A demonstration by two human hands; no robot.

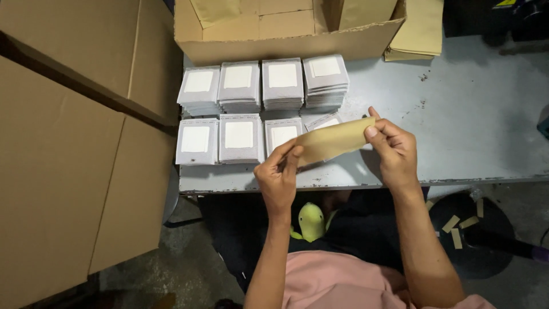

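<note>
Looking down from my head camera, I hold a tan paper strip (333,141) stretched between both hands just above the near edge of the grey table (457,114). My left hand (278,174) pinches the strip's lower left end between thumb and fingers, and my right hand (394,149) grips its upper right end the same way, thumb on top, so the strip slants up toward the right. Taking the strip as my landmark: directly behind it and partly hidden by it lie the nearest stacks of grey packets (240,137), each with a white square on its face, set in two rows of four that run off to the strip's left and away from me. Beyond those stacks, farther from the strip, stands an open cardboard box (286,40) with its flaps up, and to the right of that box lies a tan envelope (414,34). Far left of the strip stand large flat cardboard sheets (68,143). Below the strip, under the table edge, a small yellow-green soft toy (310,220) sits by my lap, and down to the right several short tan strips (460,226) lie on a dark round surface.
</note>
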